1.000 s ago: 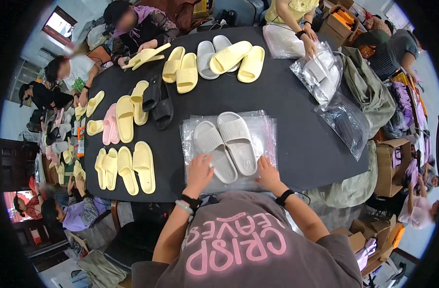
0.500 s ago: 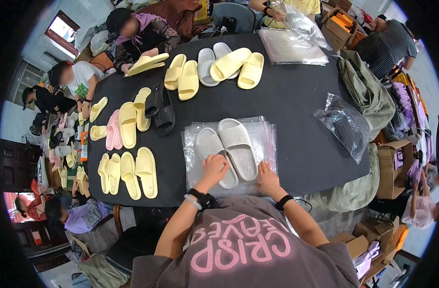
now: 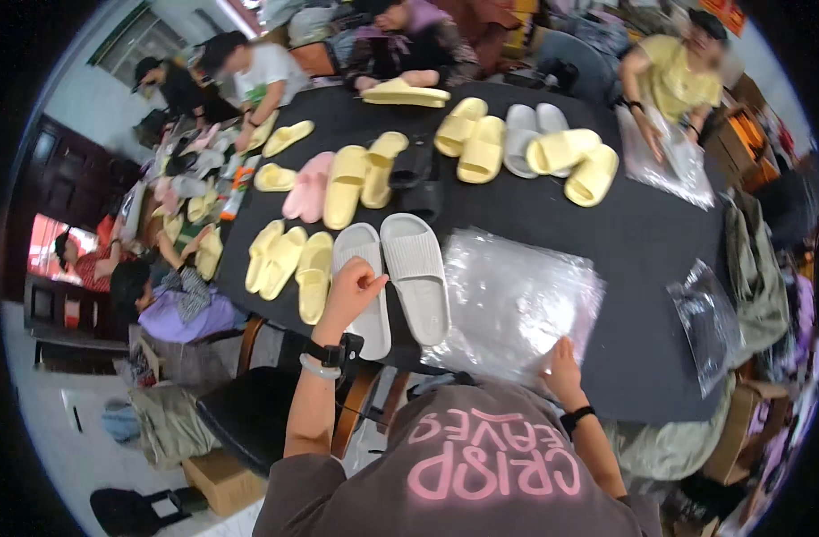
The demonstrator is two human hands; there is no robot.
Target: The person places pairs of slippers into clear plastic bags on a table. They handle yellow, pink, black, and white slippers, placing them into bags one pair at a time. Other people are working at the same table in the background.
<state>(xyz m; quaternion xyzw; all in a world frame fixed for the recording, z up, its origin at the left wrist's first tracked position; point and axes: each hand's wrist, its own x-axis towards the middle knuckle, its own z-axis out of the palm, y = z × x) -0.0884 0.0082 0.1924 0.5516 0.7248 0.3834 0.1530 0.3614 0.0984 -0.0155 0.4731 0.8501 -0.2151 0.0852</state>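
Where the person's left hand (image 3: 348, 293) bends over the left shoe of a pair of light grey, open-toed moulded slippers (image 3: 415, 285), its fingers are curled inward near the gap between the two; whether they pinch an edge or only rest there cannot be told. The pair lies directly under and just to the right of that hand, plainly the nearer one, with the long axes running away from the person, toes far and heels near; whether it rests fully on the desk cannot be told either. The person's right hand (image 3: 563, 371) is spread flat, fingers straight and close together, at the near right corner of a stack of clear, glossy, creased plastic bags (image 3: 512, 295), which lies between it and the slippers. The grey straps are finely ribbed across, while the soles look smooth and matte. Beyond, on the dark, matte, cloth-like desk (image 3: 637, 295), stand pale yellow moulded slippers (image 3: 314, 279) on the left, a narrow pink pair (image 3: 309, 186) and black slippers (image 3: 415, 192). Farther off, a yellow pair (image 3: 561, 150) partly covers another grey pair (image 3: 521, 134); a crumpled see-through bag (image 3: 706, 322) lies toward the right edge.
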